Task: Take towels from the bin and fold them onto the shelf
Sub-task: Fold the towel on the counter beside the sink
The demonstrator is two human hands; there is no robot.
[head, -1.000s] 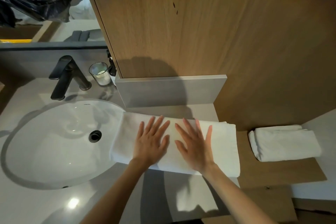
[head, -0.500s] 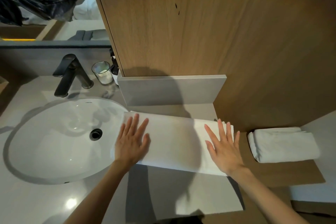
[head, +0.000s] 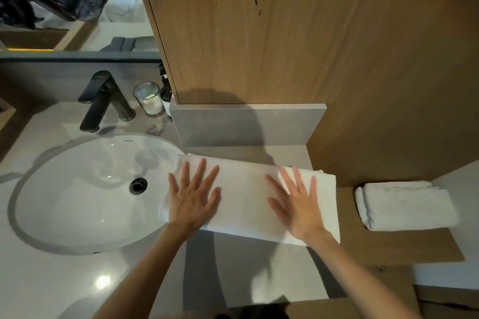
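White towels, two: long towel (head: 246, 197) overhangs the sink (head: 64, 189) under flat, spread left hand (head: 193, 198) and right hand (head: 295, 204); folded towel (head: 404, 206) sits at three o'clock, apart.

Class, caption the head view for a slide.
Left hand and right hand flat on long towel by sink; folded towel on shelf.

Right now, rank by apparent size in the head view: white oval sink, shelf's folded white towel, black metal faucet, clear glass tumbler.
Largest first:
white oval sink
folded white shelf towel
black metal faucet
clear glass tumbler
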